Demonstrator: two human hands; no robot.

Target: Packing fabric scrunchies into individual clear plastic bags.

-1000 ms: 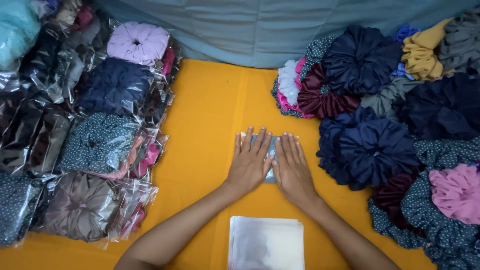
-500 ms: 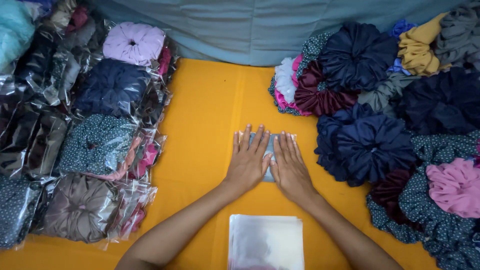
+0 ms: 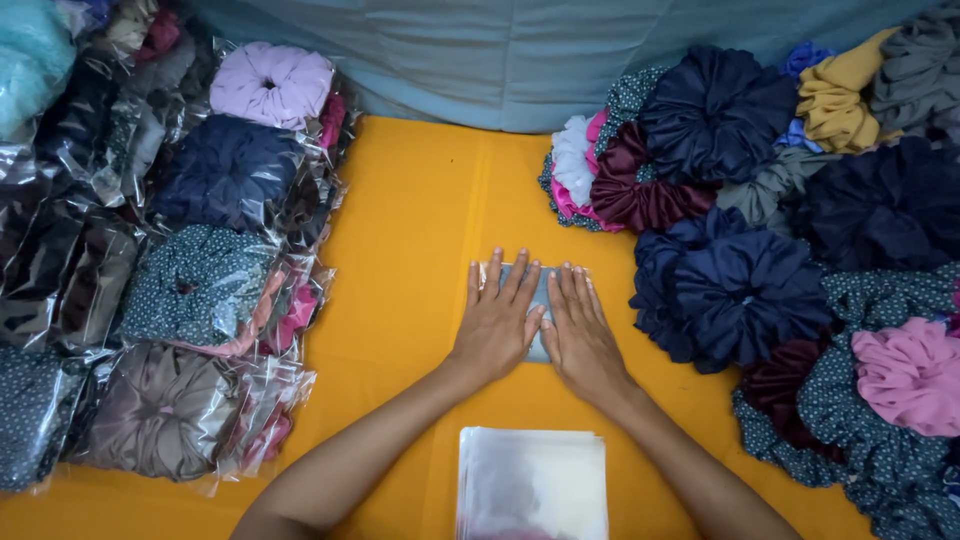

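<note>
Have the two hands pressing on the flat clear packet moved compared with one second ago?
No. The left hand and right hand lie equally near the clear bag stack.

An orange cloth-covered table (image 3: 420,230) carried bagged scrunchies (image 3: 190,290) along its left side, loose scrunchies (image 3: 760,290) heaped at right, a stack of clear bags (image 3: 532,482) near its front edge, and a flattened packet (image 3: 541,300) at centre.

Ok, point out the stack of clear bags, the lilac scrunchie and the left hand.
stack of clear bags (image 3: 532,482), head view, middle of top sheet
lilac scrunchie (image 3: 272,84), head view, puffy fabric ring
left hand (image 3: 497,322), head view, back of hand
</note>
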